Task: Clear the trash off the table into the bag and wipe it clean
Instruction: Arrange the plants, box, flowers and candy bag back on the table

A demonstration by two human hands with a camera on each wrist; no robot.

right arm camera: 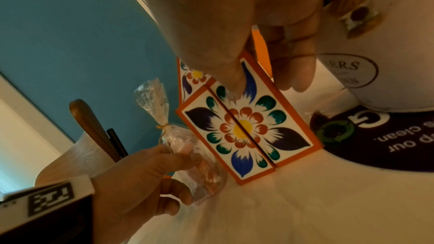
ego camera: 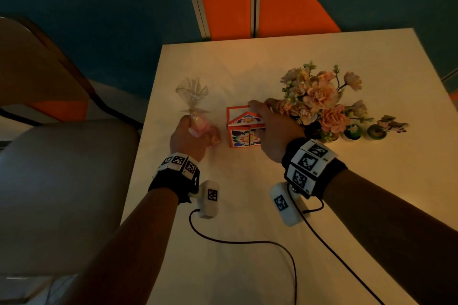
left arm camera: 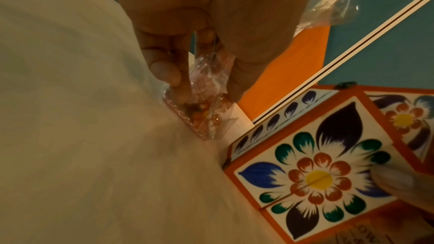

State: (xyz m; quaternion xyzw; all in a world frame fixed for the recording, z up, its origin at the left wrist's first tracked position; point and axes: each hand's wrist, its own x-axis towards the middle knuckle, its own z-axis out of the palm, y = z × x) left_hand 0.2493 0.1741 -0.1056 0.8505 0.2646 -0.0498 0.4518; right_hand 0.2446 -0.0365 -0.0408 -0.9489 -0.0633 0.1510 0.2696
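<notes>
Our left hand (ego camera: 189, 137) has its fingers and thumb curled round a small clear cellophane treat bag (ego camera: 195, 116), tied w/ a gold twist. The pinch sits low on the filled part, just under the tie, so the flared top sticks up free. The bag's bottom looks to be touching or just off the table (ego camera: 247, 218); can't tell which.

Our right hand (ego camera: 269, 129) is draped over the painted orange box (ego camera: 244, 129), the house-shaped one w/ flower panels. Fingers reach over the roof ridge and the thumb tip presses the front flower panel, a loose clamp rather than a full wrap. We judge it's steadying or about to shift the box, prob. so the surface under it can be cleared or wiped.

Bag and box stand just beside each other, near the table's middle. Right of the box, close behind our right hand, is a pot of pink artificial flowers (ego camera: 319, 96), w/ two small green cactus ornaments (ego camera: 364, 131) beyond it. The right wrist view shows the white pot (right arm camera: 387, 62) on a dark round printed mat (right arm camera: 375, 142).

No trash bag or wiping cloth is in view. A chair (ego camera: 49, 181) stands at the table's left edge.
</notes>
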